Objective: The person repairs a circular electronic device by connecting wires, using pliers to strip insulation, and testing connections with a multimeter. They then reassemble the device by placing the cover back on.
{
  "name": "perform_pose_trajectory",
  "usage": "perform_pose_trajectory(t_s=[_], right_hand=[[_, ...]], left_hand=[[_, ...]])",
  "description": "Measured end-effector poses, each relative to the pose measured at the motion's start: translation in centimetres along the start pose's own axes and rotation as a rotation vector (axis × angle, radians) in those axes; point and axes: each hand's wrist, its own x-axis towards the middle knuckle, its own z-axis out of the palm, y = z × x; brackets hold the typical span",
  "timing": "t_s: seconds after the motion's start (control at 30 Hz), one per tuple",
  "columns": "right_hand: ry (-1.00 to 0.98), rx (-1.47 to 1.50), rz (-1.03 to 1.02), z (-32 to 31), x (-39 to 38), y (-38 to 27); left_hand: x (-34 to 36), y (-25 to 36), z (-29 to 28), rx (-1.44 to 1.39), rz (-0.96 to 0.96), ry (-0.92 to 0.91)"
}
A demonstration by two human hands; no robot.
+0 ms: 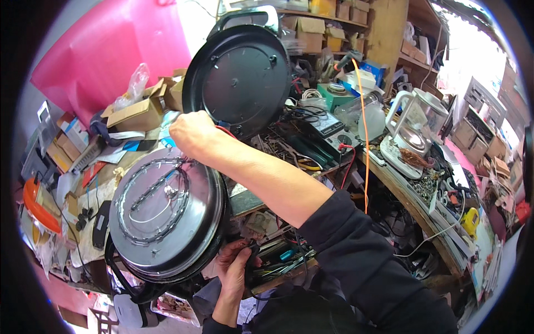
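A round electric baking pan (167, 200) stands tilted before me. A ring-shaped dark heating coil and loose wires show on its silvery face. Its black round lid (236, 80) stands raised behind it. Over the pan's far edge, my right hand (192, 133) is closed with its back toward me, hiding what its fingers hold. A short red wire (225, 131) shows right beside that hand. Low by the pan's near right side, my left hand (235, 263) is closed round a small black plug-like piece (253, 249), from which a black cord seems to run.
Tools and pliers crowd the bench (306, 161) behind my right forearm. A glass kettle (420, 119) stands on the right. An orange cord (364, 133) hangs down in front. Cardboard boxes (136, 114) sit back left; an open drawer (283, 261) of tools lies below.
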Motion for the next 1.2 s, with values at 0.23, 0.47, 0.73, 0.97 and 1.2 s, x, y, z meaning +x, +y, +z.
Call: perform_pose_trajectory(t_s=[0.23,0.47,0.73,0.97,1.2], right_hand=[[-0.104,0.118,0.108,-2.4,-0.7,1.3],[0.127,0.410,0.322,-3.9,-0.9,6.6],[-0.028,0.596,0.470,-2.0,-0.5,7.6],[0.001,0.558,0.334,-1.4,-0.7,7.9],[0.064,0.474,0.311,-0.1,-1.2,8.5]], left_hand=[[-0.2,-0.4,-0.2,0.000,0.001,0.000],[-0.2,0.1,0.5,-0.053,-0.067,-0.041],[-0.2,0.4,0.3,-0.040,-0.059,-0.020],[-0.3,0.3,0.5,-0.051,-0.063,-0.026],[0.0,-0.3,0.3,-0.038,-0.065,-0.009]])
